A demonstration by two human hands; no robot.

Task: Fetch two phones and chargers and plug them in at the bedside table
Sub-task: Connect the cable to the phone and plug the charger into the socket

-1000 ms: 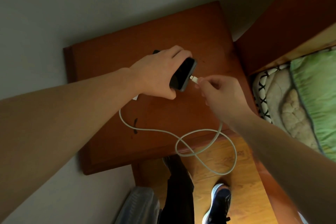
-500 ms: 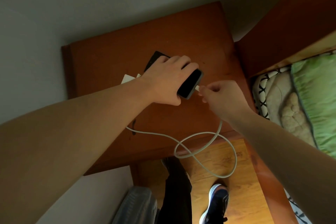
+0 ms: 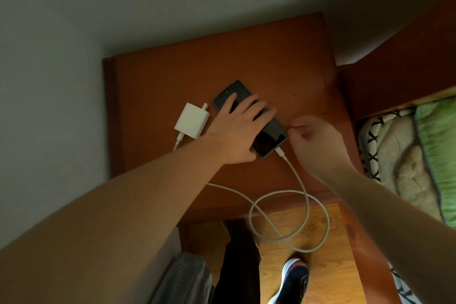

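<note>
Two dark phones lie on the brown bedside table (image 3: pixel 271 61). The nearer phone (image 3: pixel 270 137) has the white cable (image 3: pixel 302 181) plugged into its near end. The farther phone (image 3: pixel 230 91) lies just behind it. My left hand (image 3: pixel 238 131) rests flat across both phones with the fingers spread and straight and the thumb at the nearer phone's edge. Just right of the nearer phone is my right hand (image 3: pixel 313 140), fingers curled, holding nothing, apart from the connector. A white charger brick (image 3: pixel 191 122) lies left of my left hand. Its cable runs under my arm and loops off the table's front.
A bed with a green pillow (image 3: pixel 436 150) and a patterned cover (image 3: pixel 375 145) stands to the right, its wooden headboard (image 3: pixel 399 69) against the table. Grey walls enclose the table behind and on the left. Below are a wood floor, my shoe (image 3: pixel 293 276) and a grey ribbed object (image 3: pixel 182 279).
The phone went down from the air onto the table with the cable plugged in. My right hand let go of the connector and drew back. My left hand flattened, and the charger brick came into view.
</note>
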